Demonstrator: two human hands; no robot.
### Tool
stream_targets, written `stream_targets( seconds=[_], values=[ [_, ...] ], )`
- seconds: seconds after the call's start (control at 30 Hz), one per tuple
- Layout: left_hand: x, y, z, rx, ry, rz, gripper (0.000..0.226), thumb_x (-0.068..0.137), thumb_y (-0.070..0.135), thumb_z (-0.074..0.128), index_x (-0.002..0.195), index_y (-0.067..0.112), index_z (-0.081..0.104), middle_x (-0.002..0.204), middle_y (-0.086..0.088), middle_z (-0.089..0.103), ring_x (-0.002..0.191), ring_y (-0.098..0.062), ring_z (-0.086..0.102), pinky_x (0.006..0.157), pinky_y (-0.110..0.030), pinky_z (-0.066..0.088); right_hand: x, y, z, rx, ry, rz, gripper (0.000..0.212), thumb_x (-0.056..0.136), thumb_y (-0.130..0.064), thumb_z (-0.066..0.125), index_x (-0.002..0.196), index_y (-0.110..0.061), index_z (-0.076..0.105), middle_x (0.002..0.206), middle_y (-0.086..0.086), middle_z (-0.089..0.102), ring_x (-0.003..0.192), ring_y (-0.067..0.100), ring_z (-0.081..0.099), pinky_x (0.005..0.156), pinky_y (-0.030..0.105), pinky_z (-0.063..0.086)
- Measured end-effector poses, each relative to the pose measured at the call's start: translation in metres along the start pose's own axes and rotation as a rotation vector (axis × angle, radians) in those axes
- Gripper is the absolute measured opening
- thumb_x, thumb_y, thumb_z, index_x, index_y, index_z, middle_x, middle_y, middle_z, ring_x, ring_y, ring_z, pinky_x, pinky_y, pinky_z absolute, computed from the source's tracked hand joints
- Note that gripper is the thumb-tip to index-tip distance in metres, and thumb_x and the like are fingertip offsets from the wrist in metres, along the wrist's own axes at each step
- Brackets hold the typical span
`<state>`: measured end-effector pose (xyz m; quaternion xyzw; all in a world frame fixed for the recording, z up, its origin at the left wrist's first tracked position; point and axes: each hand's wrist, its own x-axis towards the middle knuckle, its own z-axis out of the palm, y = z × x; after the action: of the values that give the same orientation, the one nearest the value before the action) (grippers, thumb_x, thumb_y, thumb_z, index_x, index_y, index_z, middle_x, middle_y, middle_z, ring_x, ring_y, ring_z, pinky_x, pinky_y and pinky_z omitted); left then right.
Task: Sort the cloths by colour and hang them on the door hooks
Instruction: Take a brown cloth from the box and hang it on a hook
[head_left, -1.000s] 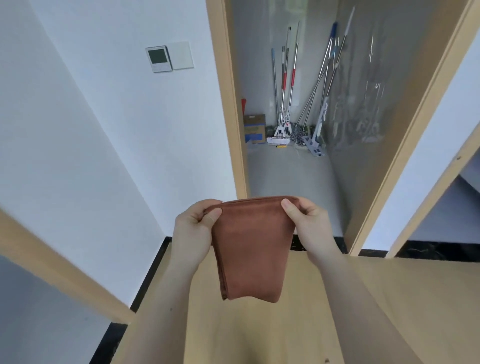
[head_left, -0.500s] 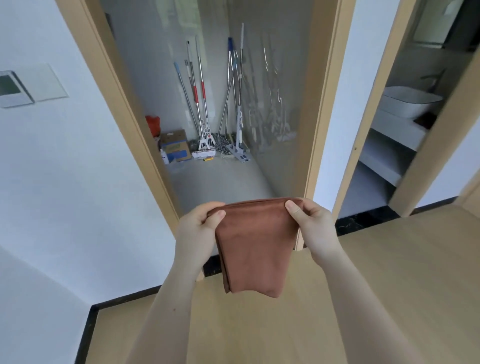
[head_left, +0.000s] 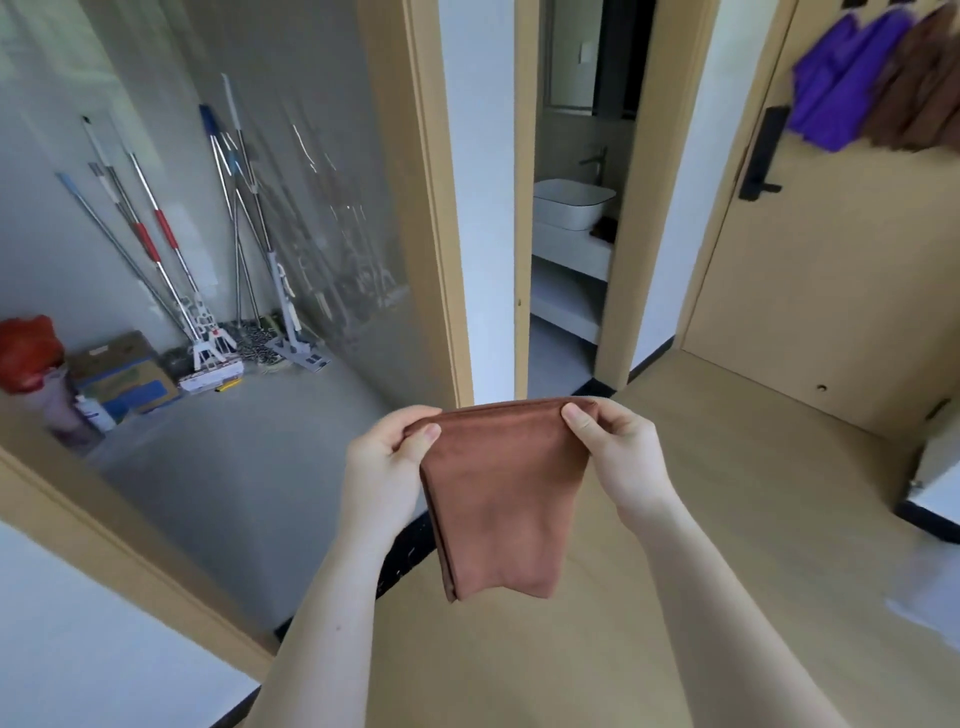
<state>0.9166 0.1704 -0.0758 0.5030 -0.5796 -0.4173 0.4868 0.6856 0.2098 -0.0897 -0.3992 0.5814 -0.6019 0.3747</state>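
A folded brown cloth (head_left: 501, 499) hangs in front of me at chest height. My left hand (head_left: 387, 467) pinches its top left corner and my right hand (head_left: 618, 457) pinches its top right corner. On the wooden door (head_left: 841, 291) at the far right, purple cloths (head_left: 836, 88) hang beside brown cloths (head_left: 919, 88) near the top edge of the frame. The hooks themselves are cut off by the frame.
A storage closet on the left holds several mops (head_left: 208, 249), a cardboard box (head_left: 124, 374) and a red bag (head_left: 26, 348). A narrow doorway shows a white basin (head_left: 571, 202). The door has a black handle (head_left: 761, 156). Wooden floor lies underfoot.
The view has swung to the right: the closet slid left, and the bathroom doorway and the door with hanging cloths came into sight. Both hands keep the same pinch on the brown cloth.
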Motion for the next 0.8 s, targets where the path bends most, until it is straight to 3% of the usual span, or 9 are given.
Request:
stream_targets(
  seconds=[0.1,0.27,0.4,0.47,0.53,0.63,0.73,0.8],
  values=[
    [0.012,0.005,0.032,-0.043,-0.060,-0.002,0.024,0.098,0.004,0.063,0.095,0.025,0.075,0.091,0.007,0.078,0.084,-0.003,0.071,0.072,-0.011,0.050,0.010,0.004,-0.027,-0.007,0.056,0.001,0.013,0.099,-0.020,0.067,0.093,-0.017,0.078,0.086,-0.002,0.074,0.079,0.005,0.062,0.076,0.020,0.049],
    [0.046,0.006,0.095,0.015,-0.142,0.038,0.023,0.097,0.009,0.066,0.099,0.029,0.077,0.099,0.012,0.078,0.101,-0.011,0.072,0.094,-0.032,0.053,0.044,0.008,-0.079,-0.018,0.131,0.002,0.013,0.099,-0.020,0.067,0.094,-0.019,0.079,0.089,-0.010,0.077,0.082,0.000,0.065,0.076,0.015,0.049],
    [0.072,0.021,0.154,0.026,-0.182,0.064,0.027,0.096,0.010,0.067,0.097,0.035,0.076,0.097,0.017,0.077,0.099,-0.004,0.071,0.093,-0.026,0.052,0.083,0.008,-0.125,-0.007,0.176,-0.015,0.016,0.099,-0.020,0.067,0.090,-0.014,0.078,0.087,-0.003,0.071,0.081,0.005,0.061,0.077,0.020,0.049],
    [0.087,0.028,0.183,0.027,-0.198,0.071,0.024,0.096,0.010,0.067,0.100,0.031,0.078,0.101,0.016,0.077,0.102,-0.005,0.070,0.096,-0.027,0.052,0.105,0.008,-0.149,0.003,0.195,-0.025,0.018,0.098,-0.021,0.067,0.089,-0.008,0.076,0.084,-0.003,0.068,0.078,0.005,0.059,0.074,0.018,0.048],
    [0.100,0.035,0.212,0.032,-0.221,0.066,0.021,0.096,0.011,0.067,0.105,0.026,0.078,0.103,0.013,0.077,0.104,-0.007,0.070,0.097,-0.031,0.052,0.126,0.009,-0.172,0.008,0.207,-0.039,0.026,0.098,-0.024,0.068,0.092,0.002,0.071,0.082,-0.001,0.062,0.078,0.008,0.054,0.076,0.026,0.044],
    [0.114,0.046,0.253,0.024,-0.230,0.053,0.022,0.096,0.012,0.067,0.103,0.030,0.078,0.100,0.016,0.077,0.100,-0.004,0.070,0.095,-0.028,0.053,0.152,0.008,-0.206,0.018,0.220,-0.043,0.029,0.098,-0.025,0.068,0.092,0.003,0.069,0.082,0.000,0.060,0.080,0.010,0.051,0.078,0.032,0.040],
    [0.125,0.055,0.291,-0.004,-0.225,0.035,0.026,0.096,0.012,0.068,0.097,0.036,0.076,0.094,0.014,0.077,0.091,-0.008,0.071,0.079,-0.019,0.057,0.174,0.005,-0.235,0.023,0.234,-0.031,0.022,0.098,-0.023,0.068,0.088,-0.005,0.074,0.084,-0.001,0.066,0.081,0.009,0.056,0.079,0.030,0.044],
    [0.132,0.060,0.314,-0.016,-0.229,0.033,0.027,0.096,0.012,0.068,0.096,0.037,0.076,0.094,0.015,0.077,0.091,-0.007,0.071,0.081,-0.020,0.057,0.186,0.002,-0.253,0.034,0.247,-0.024,0.018,0.098,-0.023,0.068,0.088,-0.010,0.076,0.086,-0.001,0.070,0.082,0.008,0.059,0.080,0.028,0.046]
  ],
)
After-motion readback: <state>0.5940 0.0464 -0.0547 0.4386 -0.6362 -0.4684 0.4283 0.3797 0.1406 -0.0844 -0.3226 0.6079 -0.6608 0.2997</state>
